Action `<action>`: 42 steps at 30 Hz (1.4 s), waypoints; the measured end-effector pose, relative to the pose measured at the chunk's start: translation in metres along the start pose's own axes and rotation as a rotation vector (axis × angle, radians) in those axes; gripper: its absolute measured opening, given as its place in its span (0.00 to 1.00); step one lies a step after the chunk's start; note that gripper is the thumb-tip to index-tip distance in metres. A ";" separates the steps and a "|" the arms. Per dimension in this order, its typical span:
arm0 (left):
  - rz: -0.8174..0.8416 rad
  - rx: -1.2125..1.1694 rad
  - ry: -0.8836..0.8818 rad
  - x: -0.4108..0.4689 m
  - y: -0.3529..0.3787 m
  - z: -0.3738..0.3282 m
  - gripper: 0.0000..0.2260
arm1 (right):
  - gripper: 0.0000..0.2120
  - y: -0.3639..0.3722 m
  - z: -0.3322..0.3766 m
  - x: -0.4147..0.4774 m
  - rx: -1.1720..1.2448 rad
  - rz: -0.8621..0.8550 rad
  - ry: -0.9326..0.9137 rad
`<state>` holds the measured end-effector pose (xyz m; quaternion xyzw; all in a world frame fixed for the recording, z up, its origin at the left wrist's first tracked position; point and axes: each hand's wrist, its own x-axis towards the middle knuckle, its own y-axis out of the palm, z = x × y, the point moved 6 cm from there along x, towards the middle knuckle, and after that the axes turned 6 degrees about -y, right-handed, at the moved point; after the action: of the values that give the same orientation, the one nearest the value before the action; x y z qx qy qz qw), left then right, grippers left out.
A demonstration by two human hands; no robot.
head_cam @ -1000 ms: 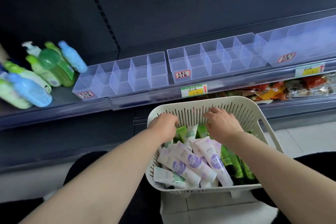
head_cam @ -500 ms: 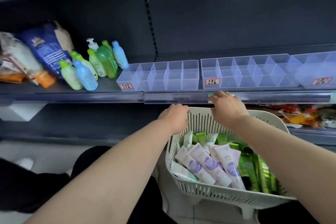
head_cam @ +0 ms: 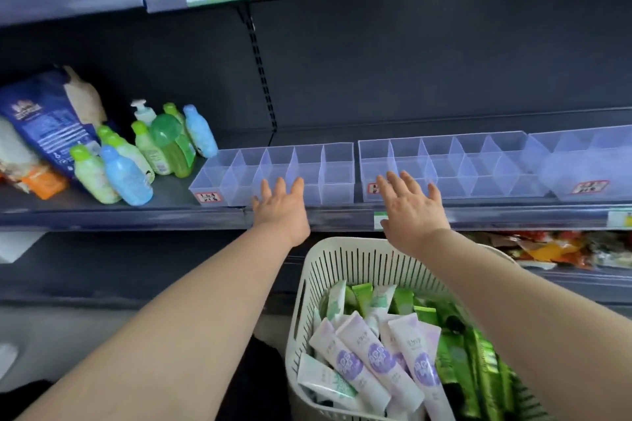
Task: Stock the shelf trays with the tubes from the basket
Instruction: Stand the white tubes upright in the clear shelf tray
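**Tubes: none in the trays yet, the whole load sits in the basket**

Going big to small. The shelf (head_cam: 102,215) has three clear divided trays lined up along its front edge: left tray (head_cam: 239,164), middle tray (head_cam: 444,161) and right tray (head_cam: 581,161). As far as I can see, every compartment has nothing in it. So I'd say stocking hasn't really started and basically all of it is left to do.

The white basket (head_cam: 342,246) is below the shelf edge, close to the person. It's piled with white-and-purple tubes (head_cam: 376,355) and a bunch of green tubes (head_cam: 478,352) on its right side.

Other stuff: a blue bag (head_cam: 44,120) and a cluster of green and blue bottles (head_cam: 126,174) stand on the shelf just left of the left tray. There are snack packets (head_cam: 547,249) on the shelf below.

The left grip (head_cam: 282,212) is at the front of the left tray, and the right grip (head_cam: 410,212) is at the front of the middle one. Both are released, fingers spread and holding nothing. Can't tell if they're actually touching the plastic.

Nothing seems to block the trays. The bottles crowd the left end a bit.
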<state>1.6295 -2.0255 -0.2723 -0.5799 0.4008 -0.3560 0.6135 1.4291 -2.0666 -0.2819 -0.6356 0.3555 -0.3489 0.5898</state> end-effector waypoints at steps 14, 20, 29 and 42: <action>-0.103 -0.015 0.121 -0.012 0.005 -0.063 0.32 | 0.36 0.003 -0.052 -0.020 0.017 -0.033 0.136; -0.052 -0.054 0.126 -0.018 0.002 -0.068 0.36 | 0.33 -0.003 -0.051 -0.026 0.058 -0.010 0.122; -0.151 -0.129 0.269 -0.039 -0.010 -0.079 0.29 | 0.32 -0.004 -0.032 -0.040 0.044 -0.046 0.077; -0.031 -0.116 0.375 -0.053 0.026 -0.075 0.19 | 0.28 0.041 -0.027 -0.075 0.111 0.051 0.098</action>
<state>1.5386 -2.0072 -0.2944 -0.5438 0.5191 -0.4435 0.4881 1.3666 -2.0175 -0.3233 -0.5750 0.3802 -0.3833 0.6147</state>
